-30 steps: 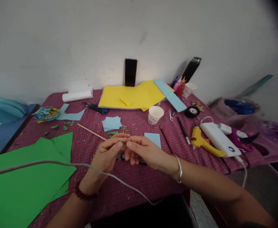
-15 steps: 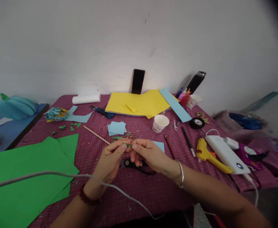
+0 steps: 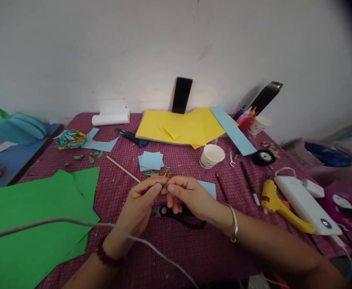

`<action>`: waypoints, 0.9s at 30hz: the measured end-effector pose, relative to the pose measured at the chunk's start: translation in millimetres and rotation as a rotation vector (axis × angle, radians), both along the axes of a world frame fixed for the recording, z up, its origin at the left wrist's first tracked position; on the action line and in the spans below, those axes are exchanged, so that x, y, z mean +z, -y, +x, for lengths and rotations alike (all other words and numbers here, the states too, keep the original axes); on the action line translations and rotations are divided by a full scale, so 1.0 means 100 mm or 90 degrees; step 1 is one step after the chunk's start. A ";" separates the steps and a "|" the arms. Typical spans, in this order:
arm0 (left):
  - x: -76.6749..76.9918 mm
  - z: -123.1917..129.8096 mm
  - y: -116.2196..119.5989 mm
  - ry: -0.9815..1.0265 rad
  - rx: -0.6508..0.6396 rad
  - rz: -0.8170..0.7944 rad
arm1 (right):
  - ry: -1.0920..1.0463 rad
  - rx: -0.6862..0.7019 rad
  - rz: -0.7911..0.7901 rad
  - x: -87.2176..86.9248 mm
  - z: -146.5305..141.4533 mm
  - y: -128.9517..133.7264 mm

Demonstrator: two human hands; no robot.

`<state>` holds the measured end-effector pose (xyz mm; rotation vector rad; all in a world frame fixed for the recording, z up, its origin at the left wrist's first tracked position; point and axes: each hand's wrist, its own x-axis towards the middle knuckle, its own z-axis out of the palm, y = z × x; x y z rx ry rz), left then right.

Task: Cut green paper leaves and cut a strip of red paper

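And here's the work, right in the middle: a small, thin piece of green paper [image 3: 163,185] sits between the fingertips, long axis running roughly from nine to three o'clock. The left hand [image 3: 136,206] pinches its nine o'clock end between thumb and forefinger; the right hand [image 3: 195,197] pinches at three, its other fingers curled beneath. Neither hand is clearly nearer, both touch it! Pale wooden stick [image 3: 122,168] out at ten o'clock, light-blue square paper sheets [image 3: 151,161] just before twelve, and black-handled metal scissors [image 3: 180,218] at five, partly hidden under the right hand.
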<state>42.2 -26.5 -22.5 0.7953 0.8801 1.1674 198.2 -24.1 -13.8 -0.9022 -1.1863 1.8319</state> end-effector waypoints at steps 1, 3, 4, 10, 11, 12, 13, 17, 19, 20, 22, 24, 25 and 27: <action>0.00 0.00 0.00 -0.005 0.000 -0.004 | 0.001 -0.003 0.001 -0.01 0.00 -0.01; 0.00 -0.01 0.00 -0.008 0.000 -0.009 | 0.017 -0.010 0.010 -0.02 0.01 -0.01; 0.00 -0.01 0.00 -0.006 -0.003 -0.010 | 0.032 -0.013 0.016 -0.02 0.02 -0.02; 0.01 -0.02 -0.01 0.007 -0.030 -0.049 | 0.199 -0.028 0.147 0.03 0.07 -0.01; 0.02 -0.02 -0.02 -0.006 -0.021 -0.057 | 0.233 -0.027 0.176 0.04 0.08 -0.01; 0.02 -0.01 -0.02 -0.022 -0.013 -0.061 | 0.264 -0.024 0.201 0.05 0.08 -0.01; 0.03 -0.01 -0.03 -0.040 -0.008 -0.063 | 0.292 -0.019 0.222 0.05 0.09 0.00; 0.06 0.01 -0.04 -0.091 -0.005 -0.070 | 0.338 -0.010 0.263 0.03 0.09 0.00; 0.06 0.01 -0.04 -0.105 -0.004 -0.075 | 0.345 -0.010 0.273 0.03 0.10 0.00; 0.06 0.01 -0.04 -0.114 -0.003 -0.076 | 0.350 -0.009 0.281 0.02 0.10 0.00; 0.04 0.01 -0.04 -0.134 -0.004 -0.072 | 0.364 -0.012 0.302 0.03 0.10 -0.01; 0.02 0.01 -0.04 -0.158 -0.009 -0.053 | 0.373 -0.014 0.319 0.04 0.10 -0.01; 0.01 0.01 -0.04 -0.169 -0.012 -0.041 | 0.374 -0.015 0.324 0.05 0.11 -0.01; -0.02 0.00 -0.03 -0.191 -0.015 -0.020 | 0.367 -0.014 0.327 0.06 0.12 -0.01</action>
